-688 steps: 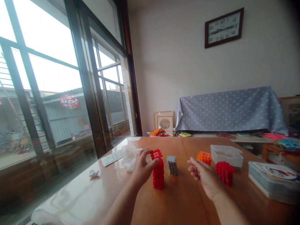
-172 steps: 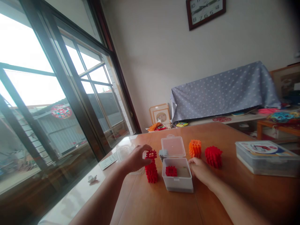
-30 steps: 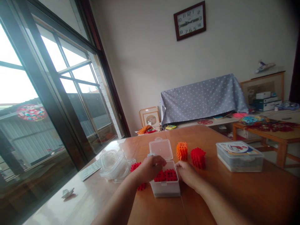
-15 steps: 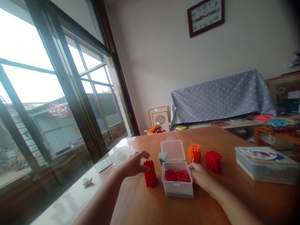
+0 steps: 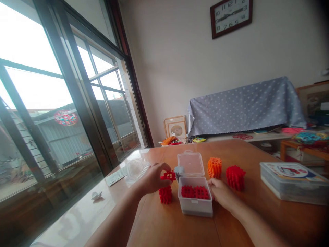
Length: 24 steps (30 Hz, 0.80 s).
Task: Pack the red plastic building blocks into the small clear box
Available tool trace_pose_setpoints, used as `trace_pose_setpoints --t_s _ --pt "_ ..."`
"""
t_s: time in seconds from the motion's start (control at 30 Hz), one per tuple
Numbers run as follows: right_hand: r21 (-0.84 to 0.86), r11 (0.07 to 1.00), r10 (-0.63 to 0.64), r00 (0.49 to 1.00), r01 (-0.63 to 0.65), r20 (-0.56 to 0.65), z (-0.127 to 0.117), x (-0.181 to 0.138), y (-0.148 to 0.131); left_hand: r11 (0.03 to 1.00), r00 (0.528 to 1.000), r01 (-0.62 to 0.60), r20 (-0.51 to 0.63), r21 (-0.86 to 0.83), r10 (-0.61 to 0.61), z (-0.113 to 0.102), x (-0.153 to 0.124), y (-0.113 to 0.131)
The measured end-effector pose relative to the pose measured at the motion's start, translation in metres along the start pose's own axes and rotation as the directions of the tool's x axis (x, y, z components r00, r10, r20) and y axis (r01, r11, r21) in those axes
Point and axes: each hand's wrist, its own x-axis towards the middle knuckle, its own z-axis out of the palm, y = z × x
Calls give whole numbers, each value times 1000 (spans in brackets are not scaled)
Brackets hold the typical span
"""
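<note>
My left hand (image 5: pixel 153 177) pinches a flat red lattice piece (image 5: pixel 169 176), lifted just above a short stack of red lattice pieces (image 5: pixel 165 195) on the wooden table (image 5: pixel 180 230). Right of that stack stands a small clear plastic box (image 5: pixel 195 204) with its hinged lid (image 5: pixel 190 164) open; red pieces (image 5: pixel 194 192) lie inside. My right hand (image 5: pixel 221 194) rests against the box's right side, fingers curled on its wall. A grey lattice block (image 5: pixel 178 170) peeks out behind the box's left corner.
An orange lattice cube (image 5: pixel 214 167) and a red lattice cube (image 5: pixel 234 177) stand behind the box. A larger lidded clear container (image 5: pixel 293 180) sits at the right. Empty clear tubs (image 5: pixel 136 168), a paper slip (image 5: pixel 115 176) and a small white scrap (image 5: pixel 96 196) lie by the window.
My left hand has pulled the top red piece off the stack and lifted it; the stack is now shorter. My right hand stays on the box.
</note>
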Motion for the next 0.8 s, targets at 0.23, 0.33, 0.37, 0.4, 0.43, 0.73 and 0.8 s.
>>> trace_pose_setpoints --t_s 0.23,0.33,0.37,0.4,0.43,0.73,0.8 --pt "25 1000 16 1000 -16 14 -2 -4 -7 988 978 -152 152 36 145 38 16 37" --pt "49 998 32 999 -33 21 -2 -5 -10 983 969 -182 177 40 172 49 21 37" --pt "59 998 31 999 -32 22 -2 -5 -11 981 967 -190 178 37 181 50 22 36" --pt "66 997 28 999 -29 22 -2 -5 -12 980 966 -197 177 34 189 51 23 34" --pt "69 997 23 1000 -24 21 -2 -5 -12 978 965 -204 174 35 195 51 23 33" --pt "48 999 19 1000 -20 16 -1 -5 -10 972 957 -231 189 45 218 50 14 42" --pt "45 999 14 1000 -14 18 0 -4 -9 966 949 -257 201 39 244 50 13 44"
